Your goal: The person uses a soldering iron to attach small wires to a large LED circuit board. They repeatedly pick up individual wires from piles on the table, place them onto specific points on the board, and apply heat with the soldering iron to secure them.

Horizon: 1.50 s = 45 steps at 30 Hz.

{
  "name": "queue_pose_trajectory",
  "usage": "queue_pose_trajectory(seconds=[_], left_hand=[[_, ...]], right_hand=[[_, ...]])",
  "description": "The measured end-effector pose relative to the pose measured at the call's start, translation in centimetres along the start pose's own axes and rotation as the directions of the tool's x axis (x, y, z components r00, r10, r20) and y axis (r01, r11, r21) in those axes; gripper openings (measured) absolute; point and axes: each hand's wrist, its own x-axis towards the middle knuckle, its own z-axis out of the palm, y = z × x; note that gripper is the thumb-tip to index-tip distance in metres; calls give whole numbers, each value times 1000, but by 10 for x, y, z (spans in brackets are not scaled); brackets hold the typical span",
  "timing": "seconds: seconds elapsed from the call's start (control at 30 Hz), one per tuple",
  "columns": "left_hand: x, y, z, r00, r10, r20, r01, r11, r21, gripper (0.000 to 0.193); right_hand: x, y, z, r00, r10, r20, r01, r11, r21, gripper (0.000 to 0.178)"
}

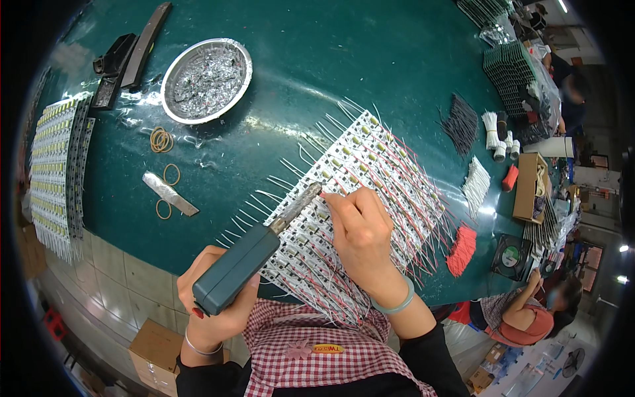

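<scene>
My left hand (215, 301) grips the grey-green handle of a soldering iron (254, 255), whose metal tip reaches a white panel of small circuit boards (370, 192) on the green table. My right hand (360, 231) rests on that panel just beside the tip, fingers pinched on a thin wire at the boards. Many red and white wires stick out from both sides of the panel. A pale green bangle circles my right wrist.
A foil dish of solder scraps (206, 79) sits at the back left, with rubber bands (162, 140) and a metal bar (170, 194) nearby. Stacked board panels (56, 172) lie at the far left. Wire bundles (461, 250) lie right. Another person (529, 311) sits lower right.
</scene>
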Motion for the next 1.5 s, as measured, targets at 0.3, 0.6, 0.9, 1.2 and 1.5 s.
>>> queue_pose_trajectory(seconds=[0.3,0.6,0.9,1.2,1.5], left_hand=[[0,0,3,999,-45,24,47,996,-74,18],[3,1,3,992,-96,81,104,990,-96,18],[-3,1,-1,995,-101,1,101,995,-22,20],[-7,8,-6,945,-319,-68,297,928,-223,29],[-10,1,-7,960,-276,-58,259,944,-207,29]], right_hand=[[0,-1,0,1000,6,-6,-6,1000,2,20],[0,-1,1,1000,1,-17,-1,1000,-1,18],[0,-2,1,1000,-2,-24,1,1000,-24,20],[0,-2,2,1000,-3,-26,2,1000,-15,21],[0,-4,1,995,1,-95,1,1000,14,19]])
